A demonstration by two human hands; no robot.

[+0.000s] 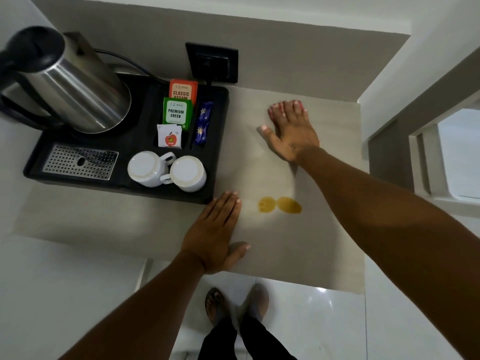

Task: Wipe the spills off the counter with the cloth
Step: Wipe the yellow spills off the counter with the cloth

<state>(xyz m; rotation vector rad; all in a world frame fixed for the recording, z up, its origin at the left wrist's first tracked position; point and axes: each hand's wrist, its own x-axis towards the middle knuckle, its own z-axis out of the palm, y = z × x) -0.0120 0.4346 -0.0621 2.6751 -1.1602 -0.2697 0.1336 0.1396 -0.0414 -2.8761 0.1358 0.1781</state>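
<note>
Two joined amber puddles of spill (pixel 280 205) lie on the beige counter (pixel 324 242), near its front middle. My left hand (pixel 215 229) rests flat, palm down, just left of the spill and beside the tray's front right corner; it holds nothing. My right hand (pixel 291 131) lies flat, palm down, farther back on the counter, beyond the spill, also with nothing in it. I see no cloth in this view.
A black tray (pixel 215 157) fills the counter's left half, carrying a steel kettle (pixel 78 89), two upturned white cups (pixel 166 171), tea sachets (pixel 178 113) and a metal drip grate (pixel 80 162). A black wall socket (pixel 211 62) sits behind. White walls close in on the right.
</note>
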